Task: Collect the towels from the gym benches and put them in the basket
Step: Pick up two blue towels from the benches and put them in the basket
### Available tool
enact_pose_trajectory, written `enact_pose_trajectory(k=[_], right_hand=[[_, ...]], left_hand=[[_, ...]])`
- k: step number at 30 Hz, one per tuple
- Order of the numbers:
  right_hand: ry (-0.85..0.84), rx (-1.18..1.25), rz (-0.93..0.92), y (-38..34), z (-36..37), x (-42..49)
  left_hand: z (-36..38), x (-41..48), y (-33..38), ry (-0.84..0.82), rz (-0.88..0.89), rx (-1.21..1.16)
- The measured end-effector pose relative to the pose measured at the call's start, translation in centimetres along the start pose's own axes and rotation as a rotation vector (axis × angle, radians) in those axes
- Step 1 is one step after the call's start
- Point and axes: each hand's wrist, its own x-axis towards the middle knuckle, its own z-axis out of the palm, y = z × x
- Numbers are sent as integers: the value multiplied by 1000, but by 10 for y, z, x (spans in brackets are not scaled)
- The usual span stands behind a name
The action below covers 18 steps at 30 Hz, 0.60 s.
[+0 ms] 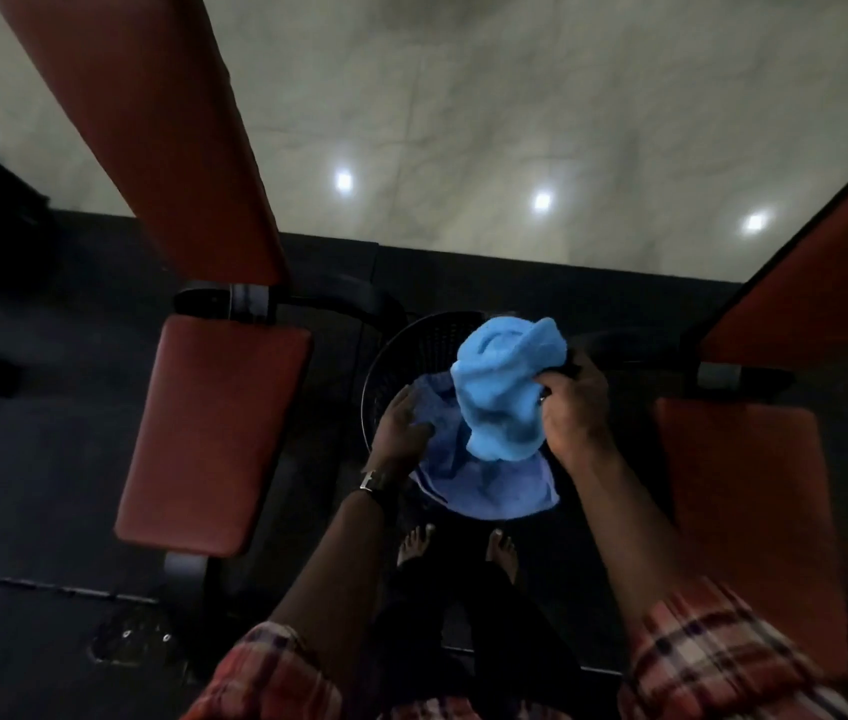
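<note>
View from above, looking down at a person standing between two red padded gym benches, one on the left (214, 433) and one on the right (739, 485), on a dark floor. A round black basket (411, 340) sits on the floor just in front of the person's bare feet (414, 543). The right hand (575, 407) has its fingers curled tightly into one side of a bunched light blue towel (502, 392), holding it over the basket's opening with its lower end hanging down into it. A second, purple-blue towel (494, 491) already lies inside, with one edge spilling over the near rim. The left hand (401, 426), with a watch (372, 480) on its wrist, rests on that towel at the basket's left side; its fingers look loosely spread and flat rather than gripping, though the picture is dim and slightly blurred. No towel shows on the visible parts of either bench. The step in hand appears to be dropping the light blue towel in. To do it well, the right hand should lower the bundle past the rim before letting go, so nothing catches on the edge. The left hand can steady the light basket, then tuck the overhanging edge inside.
</note>
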Motion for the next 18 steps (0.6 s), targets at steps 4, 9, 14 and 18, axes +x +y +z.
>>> enact_pose_trajectory(k=[4,9,14,18], right_hand=[[-9,-92,-10,-16,10,9],[73,-205,93,-1,36,5],[137,-58,197,14,47,-9],[152,15,209,14,38,-26]], left_hand=[[-6,-11,-16,-52,-94,-179],[-6,-11,-14,-88,-146,-214],[-9,-10,2,-111,-136,-216],[-7,-28,29,-162,-55,-181]])
